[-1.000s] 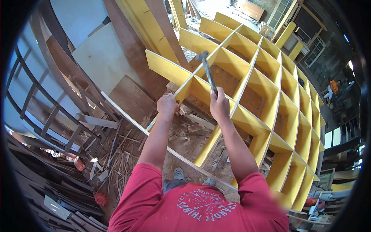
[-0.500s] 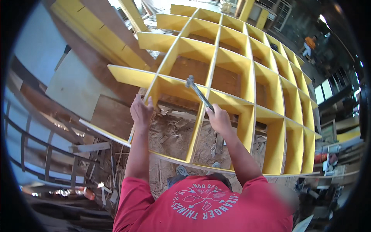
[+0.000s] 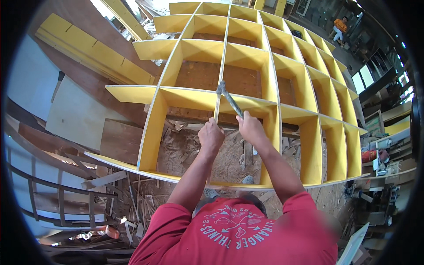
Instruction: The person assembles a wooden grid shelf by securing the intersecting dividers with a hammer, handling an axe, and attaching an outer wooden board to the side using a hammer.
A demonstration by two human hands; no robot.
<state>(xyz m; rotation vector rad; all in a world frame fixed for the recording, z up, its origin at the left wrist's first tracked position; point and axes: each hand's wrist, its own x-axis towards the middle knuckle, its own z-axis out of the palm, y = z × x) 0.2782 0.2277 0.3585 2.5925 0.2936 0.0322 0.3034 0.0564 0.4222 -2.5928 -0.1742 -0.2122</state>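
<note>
The dusty workshop floor, strewn with wood scraps, is overlaid by one large yellow wooden grid frame. One person in orange is seen far back. One dark-headed hammer, raised near a grid crossing, is gripped by the closed fingers of the right hand; one yellow divider is clasped at its upper edge by the left's.
</note>
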